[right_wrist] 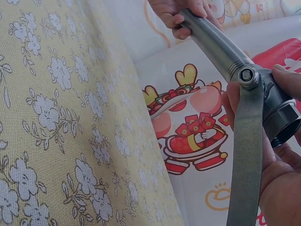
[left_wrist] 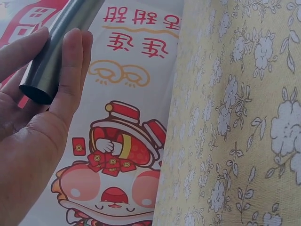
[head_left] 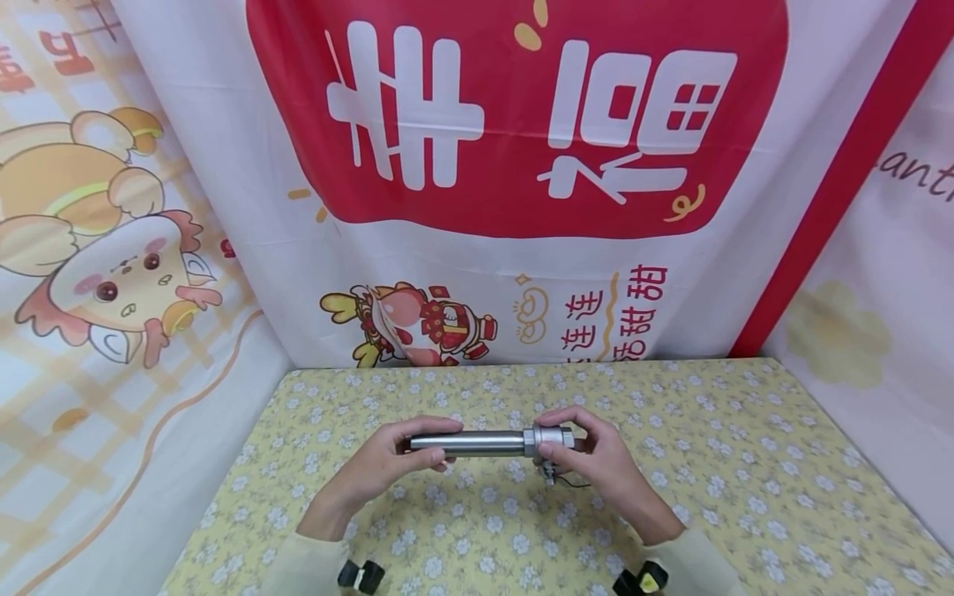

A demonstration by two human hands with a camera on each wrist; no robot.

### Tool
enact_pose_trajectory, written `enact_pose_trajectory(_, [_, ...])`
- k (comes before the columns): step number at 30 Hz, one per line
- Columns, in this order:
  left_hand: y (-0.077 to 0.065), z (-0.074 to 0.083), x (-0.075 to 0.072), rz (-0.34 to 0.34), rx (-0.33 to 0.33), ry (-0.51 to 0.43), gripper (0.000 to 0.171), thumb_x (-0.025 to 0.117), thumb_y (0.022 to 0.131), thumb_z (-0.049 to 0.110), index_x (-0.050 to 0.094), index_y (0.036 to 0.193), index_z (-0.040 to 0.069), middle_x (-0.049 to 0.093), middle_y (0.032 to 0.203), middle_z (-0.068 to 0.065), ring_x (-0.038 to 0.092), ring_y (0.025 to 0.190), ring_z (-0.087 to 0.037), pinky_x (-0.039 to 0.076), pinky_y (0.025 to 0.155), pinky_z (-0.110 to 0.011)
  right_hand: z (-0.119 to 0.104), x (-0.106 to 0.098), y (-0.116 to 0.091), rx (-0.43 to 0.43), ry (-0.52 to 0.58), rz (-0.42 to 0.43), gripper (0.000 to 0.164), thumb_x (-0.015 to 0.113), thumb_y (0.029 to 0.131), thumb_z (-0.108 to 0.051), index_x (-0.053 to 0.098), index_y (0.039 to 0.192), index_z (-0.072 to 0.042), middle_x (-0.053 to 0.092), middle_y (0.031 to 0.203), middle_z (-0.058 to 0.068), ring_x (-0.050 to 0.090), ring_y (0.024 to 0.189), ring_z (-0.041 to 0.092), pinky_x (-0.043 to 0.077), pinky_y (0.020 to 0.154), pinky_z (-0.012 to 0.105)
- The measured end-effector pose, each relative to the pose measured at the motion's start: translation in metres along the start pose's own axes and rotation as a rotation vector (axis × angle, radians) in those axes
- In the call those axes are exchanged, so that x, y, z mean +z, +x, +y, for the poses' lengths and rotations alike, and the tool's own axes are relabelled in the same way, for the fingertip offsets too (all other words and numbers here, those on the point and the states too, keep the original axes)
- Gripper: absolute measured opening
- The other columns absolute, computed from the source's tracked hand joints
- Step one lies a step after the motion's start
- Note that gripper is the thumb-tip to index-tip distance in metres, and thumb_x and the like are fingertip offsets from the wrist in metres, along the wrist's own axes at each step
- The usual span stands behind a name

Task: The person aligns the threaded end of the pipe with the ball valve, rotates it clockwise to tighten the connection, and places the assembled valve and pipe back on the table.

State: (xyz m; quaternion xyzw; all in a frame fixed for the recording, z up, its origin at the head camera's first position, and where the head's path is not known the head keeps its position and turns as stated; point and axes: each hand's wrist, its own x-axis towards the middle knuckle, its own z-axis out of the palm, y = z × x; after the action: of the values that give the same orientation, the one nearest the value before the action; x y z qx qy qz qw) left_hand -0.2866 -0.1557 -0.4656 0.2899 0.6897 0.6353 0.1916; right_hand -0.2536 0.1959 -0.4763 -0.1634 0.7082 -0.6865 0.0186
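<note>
A smooth metal pipe (head_left: 484, 444) runs sideways above the flowered cloth, joined at its right end to a ball valve (head_left: 551, 437). My left hand (head_left: 382, 463) holds the pipe's free end between thumb and fingers; the left wrist view shows that round end (left_wrist: 40, 92) close up. At the other end my right hand (head_left: 605, 457) grips the valve body, thumb on the near side and fingers over the far side. A flat metal lever (right_wrist: 248, 155), fixed by a nut (right_wrist: 248, 75), sticks out from the valve. Threads (right_wrist: 237, 67) show where pipe and valve meet.
Beneath both hands lies a table covered in yellow flowered cloth (head_left: 492, 521). A printed white and red fabric (head_left: 514, 199) hangs behind its back edge, with more printed sheets at left (head_left: 89, 397) and right (head_left: 872, 397). Dark bands (head_left: 361, 577) sit on both sleeves.
</note>
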Motion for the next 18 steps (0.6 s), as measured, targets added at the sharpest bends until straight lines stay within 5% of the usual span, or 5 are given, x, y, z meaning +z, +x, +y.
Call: enact_pose_trajectory(18, [-0.0002,0.0014,0.0033,0.027,0.009,0.042,0.045,0.067,0.107,0.001,0.065,0.151,0.010,0.051,0.162,-0.025,0.065,0.126,-0.046,0.065,0.095,-0.038,-0.0009,-0.0005,-0.0007,-0.001,-0.002,0.000,0.034,0.079,0.101,-0.009,0.068,0.131,0.001,0.058,0.147,0.029,0.081,0.090,0.023,0.068,0.075,0.037])
